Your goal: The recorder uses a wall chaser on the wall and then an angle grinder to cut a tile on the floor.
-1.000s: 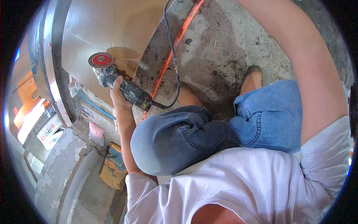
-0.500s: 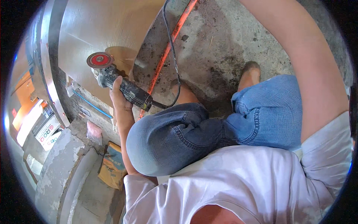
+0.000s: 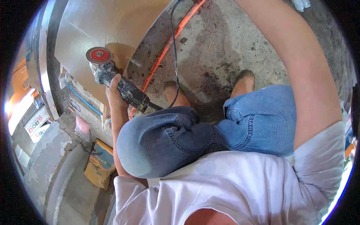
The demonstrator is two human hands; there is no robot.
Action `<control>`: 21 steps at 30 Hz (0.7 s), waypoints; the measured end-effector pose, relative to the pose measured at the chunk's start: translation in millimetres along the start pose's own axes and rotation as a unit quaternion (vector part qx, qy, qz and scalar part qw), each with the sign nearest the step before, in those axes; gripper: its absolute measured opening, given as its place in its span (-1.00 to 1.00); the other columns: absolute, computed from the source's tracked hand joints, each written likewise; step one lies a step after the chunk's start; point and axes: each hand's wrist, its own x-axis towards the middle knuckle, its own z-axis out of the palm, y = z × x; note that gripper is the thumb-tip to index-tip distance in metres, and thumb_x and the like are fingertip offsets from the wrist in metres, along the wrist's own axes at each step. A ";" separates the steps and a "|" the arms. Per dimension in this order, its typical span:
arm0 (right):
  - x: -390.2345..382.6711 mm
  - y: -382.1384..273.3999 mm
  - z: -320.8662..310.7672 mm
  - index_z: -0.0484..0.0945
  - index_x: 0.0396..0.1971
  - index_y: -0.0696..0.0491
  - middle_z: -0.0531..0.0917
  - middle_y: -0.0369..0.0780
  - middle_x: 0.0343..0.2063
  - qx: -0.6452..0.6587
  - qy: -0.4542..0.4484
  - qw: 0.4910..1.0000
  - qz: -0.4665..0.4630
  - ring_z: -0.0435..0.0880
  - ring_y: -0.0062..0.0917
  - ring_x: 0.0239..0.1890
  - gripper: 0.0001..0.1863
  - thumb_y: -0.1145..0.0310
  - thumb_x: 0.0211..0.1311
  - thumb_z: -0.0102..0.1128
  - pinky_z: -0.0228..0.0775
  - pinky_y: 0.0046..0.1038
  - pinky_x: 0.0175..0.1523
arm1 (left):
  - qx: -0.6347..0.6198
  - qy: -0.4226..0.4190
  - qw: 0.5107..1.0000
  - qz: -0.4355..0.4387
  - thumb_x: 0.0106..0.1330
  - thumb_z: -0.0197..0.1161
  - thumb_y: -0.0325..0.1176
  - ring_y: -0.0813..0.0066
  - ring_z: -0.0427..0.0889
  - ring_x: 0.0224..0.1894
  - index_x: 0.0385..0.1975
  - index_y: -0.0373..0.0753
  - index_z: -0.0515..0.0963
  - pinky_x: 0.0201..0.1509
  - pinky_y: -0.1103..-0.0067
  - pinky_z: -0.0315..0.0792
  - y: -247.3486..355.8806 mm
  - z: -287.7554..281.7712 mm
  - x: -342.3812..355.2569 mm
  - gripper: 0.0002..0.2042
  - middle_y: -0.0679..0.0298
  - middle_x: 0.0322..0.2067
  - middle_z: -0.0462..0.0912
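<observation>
My left hand (image 3: 117,93) is wrapped round the dark, scuffed body of an angle grinder (image 3: 125,90). A round red cutting disc (image 3: 99,55) faces upward at the grinder's far end, over a brown wooden panel (image 3: 86,28). From the rear of the tool a black cord (image 3: 175,52) loops up across the concrete floor. My right arm (image 3: 296,48) reaches away over the floor, and the hand at its end lies beyond the top edge, out of view.
An orange-red bar (image 3: 165,50) lies along the panel's edge on the stained concrete floor (image 3: 210,33). On the left are a blue tube (image 3: 84,99), a pink plastic bag (image 3: 82,125), a yellow-and-dark sack (image 3: 99,165) and a curved concrete ledge (image 3: 48,157). Clear plastic (image 3: 301,4) shows at the top right.
My view has shifted slightly, so most things sit a little further left and lower. The left hand keeps its grip on the angle grinder. Clear plastic has come into view at the top right.
</observation>
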 end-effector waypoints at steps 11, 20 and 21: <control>2.0 5.9 0.4 0.44 -0.26 0.06 0.46 -0.30 -0.42 0.037 -0.048 0.997 -0.056 0.47 -0.44 -0.40 -0.71 0.34 0.07 0.35 0.53 -0.31 -0.40 | 0.033 0.000 0.999 0.019 0.13 0.25 -0.27 0.37 0.55 -0.51 -0.22 -0.37 0.42 -0.41 0.48 0.48 -0.3 11.2 -15.4 -0.66 0.19 -0.48 0.53; -4.6 -9.0 -10.4 0.42 -0.27 0.06 0.47 -0.27 -0.42 0.074 -0.137 0.983 0.102 0.51 -0.42 -0.40 -0.72 0.33 0.10 0.32 0.57 -0.30 -0.41 | 0.035 0.016 0.999 0.009 0.12 0.26 -0.28 0.35 0.55 -0.52 -0.23 -0.34 0.42 -0.41 0.48 0.48 -14.3 1.5 -9.2 -0.68 0.20 -0.48 0.53; -5.6 -1.3 -3.2 0.42 -0.25 0.07 0.48 -0.26 -0.42 0.050 -0.079 0.995 0.030 0.51 -0.42 -0.40 -0.71 0.33 0.11 0.31 0.57 -0.30 -0.42 | 0.037 0.016 0.999 0.008 0.12 0.26 -0.28 0.35 0.55 -0.52 -0.23 -0.34 0.42 -0.41 0.48 0.48 -16.1 -1.3 -8.8 -0.68 0.20 -0.48 0.53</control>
